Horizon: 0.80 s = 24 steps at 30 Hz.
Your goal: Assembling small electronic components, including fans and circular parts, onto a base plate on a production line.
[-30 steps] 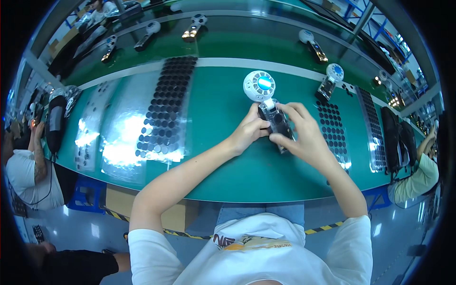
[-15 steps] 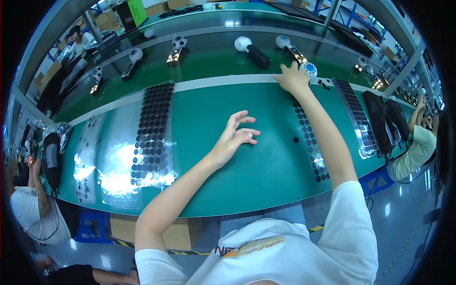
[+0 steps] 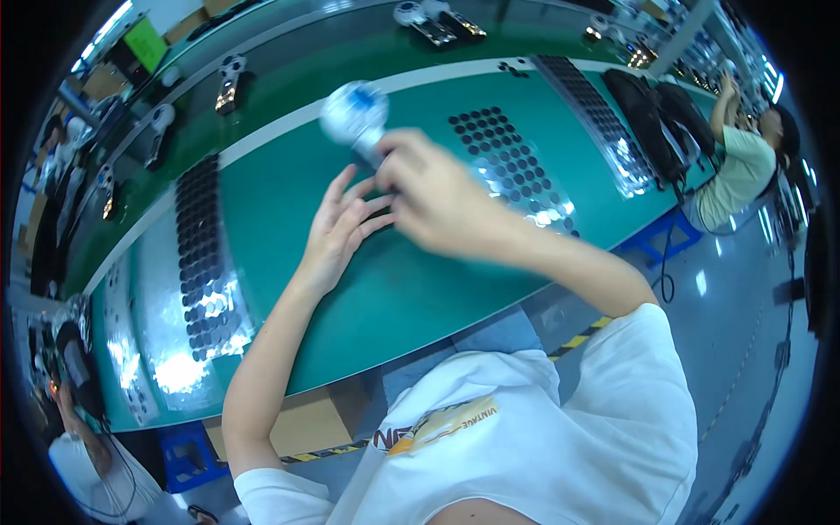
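My right hand (image 3: 433, 192), smeared by motion, is closed around the handle of a stick-shaped device. The device's round white head with a blue patch (image 3: 354, 112) points away from me, above the far part of the green table (image 3: 411, 297). Most of the dark handle is hidden by my fingers. My left hand (image 3: 337, 232) is open just below the handle, fingers spread and bent toward my right hand. Whether its fingertips touch the handle I cannot tell. Right of my hands lies a clear sheet with rows of black round pads (image 3: 507, 157).
Other pad sheets lie at the left (image 3: 203, 254) and right (image 3: 595, 122). Beyond the table's pale rim runs a green conveyor (image 3: 297, 70) carrying similar devices (image 3: 229, 83), some lit. Black cases (image 3: 652, 122) sit at the right end. People work at both sides (image 3: 735, 175).
My right hand has come from the table's far edge back toward my left hand, now with the round-headed device in it. My left hand stays open. The whole view has turned.
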Tool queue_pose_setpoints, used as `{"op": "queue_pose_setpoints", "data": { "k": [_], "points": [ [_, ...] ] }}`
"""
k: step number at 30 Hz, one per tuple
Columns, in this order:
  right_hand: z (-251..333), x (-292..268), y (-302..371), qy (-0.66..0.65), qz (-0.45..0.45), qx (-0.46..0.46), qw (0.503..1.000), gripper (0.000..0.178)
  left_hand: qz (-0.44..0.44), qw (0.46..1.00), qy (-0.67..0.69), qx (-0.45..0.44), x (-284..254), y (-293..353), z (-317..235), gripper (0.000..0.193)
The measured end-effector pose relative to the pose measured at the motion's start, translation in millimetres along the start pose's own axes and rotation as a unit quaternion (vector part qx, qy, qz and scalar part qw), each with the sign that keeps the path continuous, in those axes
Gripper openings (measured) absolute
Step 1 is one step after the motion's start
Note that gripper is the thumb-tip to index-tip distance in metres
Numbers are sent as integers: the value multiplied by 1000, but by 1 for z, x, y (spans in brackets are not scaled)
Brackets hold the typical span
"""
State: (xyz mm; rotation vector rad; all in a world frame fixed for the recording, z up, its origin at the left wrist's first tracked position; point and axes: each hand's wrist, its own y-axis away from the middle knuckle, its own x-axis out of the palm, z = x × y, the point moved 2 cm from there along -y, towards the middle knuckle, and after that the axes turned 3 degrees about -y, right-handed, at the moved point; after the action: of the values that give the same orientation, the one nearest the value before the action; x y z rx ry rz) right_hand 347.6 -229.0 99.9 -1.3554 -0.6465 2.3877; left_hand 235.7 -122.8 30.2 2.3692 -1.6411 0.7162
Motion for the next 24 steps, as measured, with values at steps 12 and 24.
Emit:
{"op": "queue_pose_setpoints", "data": {
  "k": [12, 24],
  "points": [
    [-31, -122, 162, 117, -18, 281, 952, 15, -30, 984, -124, -125, 13, 10, 2, 72],
    [-10, -99, 202, 146, -82, 307, 937, 15, 26, 987, -129, -87, 15, 7, 2, 83]
  ]
}}
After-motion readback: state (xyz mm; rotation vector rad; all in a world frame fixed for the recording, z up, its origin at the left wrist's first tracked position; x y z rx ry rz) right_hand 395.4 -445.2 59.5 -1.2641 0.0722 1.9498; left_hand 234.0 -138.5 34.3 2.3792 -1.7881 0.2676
